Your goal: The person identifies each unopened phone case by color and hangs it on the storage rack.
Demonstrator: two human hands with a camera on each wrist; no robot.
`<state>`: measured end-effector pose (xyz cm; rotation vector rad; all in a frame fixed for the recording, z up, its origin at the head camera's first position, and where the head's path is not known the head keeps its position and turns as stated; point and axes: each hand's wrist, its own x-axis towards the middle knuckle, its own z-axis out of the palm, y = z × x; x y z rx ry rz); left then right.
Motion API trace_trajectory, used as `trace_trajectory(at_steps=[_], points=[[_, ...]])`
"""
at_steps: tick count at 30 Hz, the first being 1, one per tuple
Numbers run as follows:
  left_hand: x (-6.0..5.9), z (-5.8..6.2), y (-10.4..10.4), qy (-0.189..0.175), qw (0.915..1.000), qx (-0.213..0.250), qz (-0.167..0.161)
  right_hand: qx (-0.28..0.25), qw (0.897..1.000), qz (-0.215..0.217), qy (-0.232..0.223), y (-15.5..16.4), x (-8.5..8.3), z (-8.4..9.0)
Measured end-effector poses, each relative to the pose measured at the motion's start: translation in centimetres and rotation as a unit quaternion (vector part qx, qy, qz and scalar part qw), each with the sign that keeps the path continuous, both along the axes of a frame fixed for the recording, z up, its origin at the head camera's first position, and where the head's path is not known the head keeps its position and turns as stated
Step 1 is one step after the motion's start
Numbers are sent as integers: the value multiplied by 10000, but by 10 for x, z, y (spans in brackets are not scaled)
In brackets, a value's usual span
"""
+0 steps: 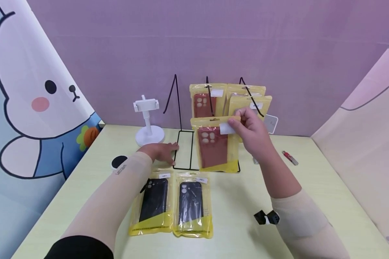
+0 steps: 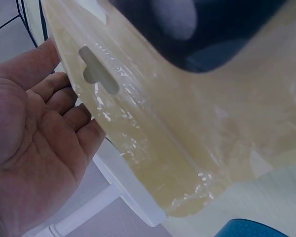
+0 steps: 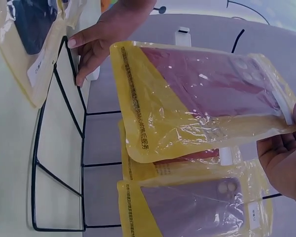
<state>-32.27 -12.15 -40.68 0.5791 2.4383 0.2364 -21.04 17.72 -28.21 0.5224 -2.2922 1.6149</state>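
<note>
My right hand (image 1: 253, 131) pinches the upper right corner of a yellow-edged clear bag with a dark red phone case (image 1: 213, 147), held in front of the black wire display rack (image 1: 192, 151). My left hand (image 1: 162, 151) rests at the left side of the rack's base, its fingers loosely bent. Another bagged red phone case (image 1: 200, 106) hangs on the middle hook. On the right hook hang bagged phone cases (image 3: 192, 205), partly hidden by my right hand in the head view. Two bagged dark phone cases (image 1: 153, 201) lie on the table before the rack.
A white phone stand (image 1: 149, 135) stands left of the rack. Near my left forearm sits a small round black-topped object (image 1: 118, 162). A red-and-grey utility knife (image 1: 290, 157) lies to the right. Behind the rack rises a purple backdrop (image 1: 133, 61).
</note>
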Motion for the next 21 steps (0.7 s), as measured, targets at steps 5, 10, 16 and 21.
trace_trajectory(at_steps=[5,10,16,21], points=[[0,0,0,34,10000,8,-62,-76,9999,-130,50,-5,-11,3],[-2,-2,0,29,10000,34,-89,-174,9998,-86,68,-6,-22,1],[-2,-1,0,27,9999,52,-89,493,9965,-662,92,-6,-28,-1],[-1,0,0,37,9999,88,-99,1448,9814,-1254,79,-8,-28,1]])
